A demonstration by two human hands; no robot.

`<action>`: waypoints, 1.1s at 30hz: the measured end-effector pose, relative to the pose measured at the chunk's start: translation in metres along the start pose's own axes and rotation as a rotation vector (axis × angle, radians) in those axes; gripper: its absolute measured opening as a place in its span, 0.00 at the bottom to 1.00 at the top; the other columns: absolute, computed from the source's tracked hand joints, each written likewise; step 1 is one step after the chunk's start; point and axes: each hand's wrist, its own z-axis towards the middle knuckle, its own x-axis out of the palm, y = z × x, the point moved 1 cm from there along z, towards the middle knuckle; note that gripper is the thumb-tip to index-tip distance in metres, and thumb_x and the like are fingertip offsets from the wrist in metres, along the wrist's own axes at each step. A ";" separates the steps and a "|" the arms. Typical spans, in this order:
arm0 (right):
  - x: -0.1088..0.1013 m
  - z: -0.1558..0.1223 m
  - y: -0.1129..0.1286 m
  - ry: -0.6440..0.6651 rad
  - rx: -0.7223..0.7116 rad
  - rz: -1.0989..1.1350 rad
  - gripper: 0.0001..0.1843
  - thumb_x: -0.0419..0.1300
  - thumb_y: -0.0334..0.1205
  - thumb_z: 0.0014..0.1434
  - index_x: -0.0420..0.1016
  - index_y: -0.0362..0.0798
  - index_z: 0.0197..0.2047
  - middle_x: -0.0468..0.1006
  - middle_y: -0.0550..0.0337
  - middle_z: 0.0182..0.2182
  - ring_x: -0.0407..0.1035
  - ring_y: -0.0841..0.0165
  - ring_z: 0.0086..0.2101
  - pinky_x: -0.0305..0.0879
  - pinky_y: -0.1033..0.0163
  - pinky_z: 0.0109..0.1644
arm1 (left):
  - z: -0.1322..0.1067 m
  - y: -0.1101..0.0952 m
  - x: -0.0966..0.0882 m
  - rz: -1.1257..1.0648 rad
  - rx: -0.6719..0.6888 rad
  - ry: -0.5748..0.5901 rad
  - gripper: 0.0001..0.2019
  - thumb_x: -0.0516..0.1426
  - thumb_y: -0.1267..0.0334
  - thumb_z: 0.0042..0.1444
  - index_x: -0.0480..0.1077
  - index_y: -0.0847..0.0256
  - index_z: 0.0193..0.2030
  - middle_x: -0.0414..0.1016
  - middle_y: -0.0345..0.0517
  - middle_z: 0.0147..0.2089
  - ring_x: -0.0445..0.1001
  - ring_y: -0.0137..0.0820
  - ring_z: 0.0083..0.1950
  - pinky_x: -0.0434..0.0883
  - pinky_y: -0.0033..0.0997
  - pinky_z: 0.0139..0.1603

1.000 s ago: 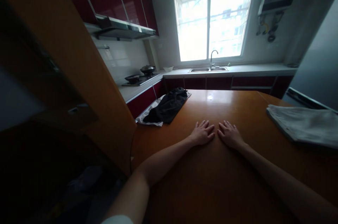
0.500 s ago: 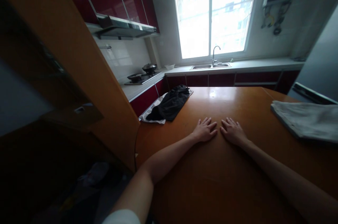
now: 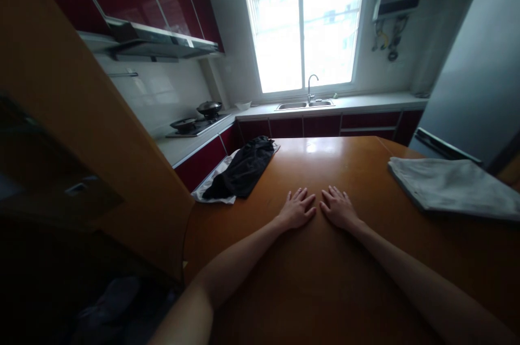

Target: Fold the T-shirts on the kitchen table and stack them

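Both hands rest palm down on a brown wooden table [image 3: 325, 269], a small gap between them. My left hand [image 3: 296, 209] lies flat with its fingers spread and holds nothing. Beside it, my right hand [image 3: 339, 208] is flat too, fingers apart and nothing under them that I can see. Toward the table's far left edge lies black cloth [image 3: 246, 169], crumpled over some white cloth [image 3: 202, 191]; it is nearest to my left hand. A folded light grey cloth [image 3: 459, 185] with a dark underside lies on the right, apart from my right hand.
A wooden partition [image 3: 134, 171] stands close on the left. Behind the table run a white counter [image 3: 365, 100] with a sink [image 3: 292, 106] and a stove [image 3: 199, 127] with two pans. A fridge [image 3: 467, 74] stands at the right.
My view has turned slightly right, so the room and table have shifted left in the picture. Both hands stay flat in the same place on the table.
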 end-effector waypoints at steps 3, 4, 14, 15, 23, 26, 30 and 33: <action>-0.002 -0.001 0.002 0.014 0.005 0.018 0.32 0.50 0.50 0.69 0.63 0.46 0.71 0.55 0.44 0.73 0.46 0.55 0.72 0.38 0.46 0.73 | -0.001 0.001 -0.002 -0.006 -0.005 0.002 0.29 0.47 0.43 0.70 0.58 0.49 0.74 0.49 0.51 0.78 0.45 0.45 0.79 0.44 0.61 0.75; -0.003 -0.001 0.003 0.018 0.007 0.023 0.32 0.50 0.50 0.69 0.62 0.46 0.72 0.55 0.44 0.73 0.45 0.56 0.72 0.38 0.46 0.73 | -0.001 0.001 -0.002 -0.007 -0.004 0.001 0.29 0.47 0.43 0.70 0.58 0.49 0.74 0.49 0.51 0.78 0.45 0.45 0.79 0.44 0.61 0.75; -0.005 -0.002 0.004 0.012 0.002 0.025 0.32 0.50 0.49 0.69 0.63 0.45 0.72 0.55 0.45 0.73 0.46 0.55 0.72 0.38 0.46 0.73 | -0.003 0.000 -0.006 -0.015 0.003 0.000 0.29 0.48 0.44 0.70 0.58 0.49 0.74 0.49 0.50 0.78 0.44 0.45 0.79 0.43 0.60 0.76; -0.005 -0.002 0.004 0.014 0.003 0.024 0.32 0.50 0.49 0.69 0.63 0.45 0.71 0.55 0.45 0.73 0.46 0.55 0.72 0.38 0.46 0.73 | -0.004 0.000 -0.006 -0.017 0.004 0.000 0.29 0.47 0.44 0.70 0.58 0.49 0.74 0.49 0.50 0.79 0.44 0.45 0.79 0.43 0.60 0.76; -0.004 -0.001 0.004 0.007 -0.006 0.038 0.32 0.51 0.49 0.69 0.64 0.45 0.71 0.56 0.43 0.72 0.46 0.54 0.72 0.37 0.45 0.73 | -0.003 0.002 -0.004 -0.008 -0.001 -0.005 0.29 0.47 0.43 0.70 0.57 0.48 0.74 0.49 0.50 0.78 0.44 0.44 0.79 0.44 0.60 0.75; -0.004 0.000 0.004 -0.008 -0.003 0.038 0.31 0.51 0.50 0.69 0.64 0.45 0.70 0.57 0.44 0.72 0.47 0.54 0.71 0.38 0.45 0.73 | -0.002 0.002 -0.003 -0.005 -0.006 -0.002 0.29 0.48 0.43 0.70 0.57 0.48 0.74 0.49 0.49 0.78 0.45 0.44 0.79 0.44 0.60 0.75; -0.004 0.000 0.004 -0.026 -0.002 0.031 0.31 0.51 0.51 0.68 0.66 0.46 0.69 0.59 0.44 0.71 0.48 0.54 0.71 0.39 0.45 0.72 | -0.001 0.003 -0.004 -0.004 -0.013 -0.005 0.29 0.48 0.43 0.70 0.58 0.47 0.74 0.50 0.48 0.78 0.45 0.43 0.79 0.43 0.59 0.76; -0.005 0.000 0.004 -0.036 -0.004 0.028 0.31 0.52 0.51 0.68 0.65 0.45 0.69 0.59 0.44 0.71 0.48 0.54 0.70 0.39 0.45 0.72 | 0.000 0.002 -0.005 -0.010 -0.014 -0.004 0.29 0.49 0.43 0.70 0.58 0.47 0.73 0.50 0.48 0.78 0.45 0.43 0.79 0.44 0.59 0.76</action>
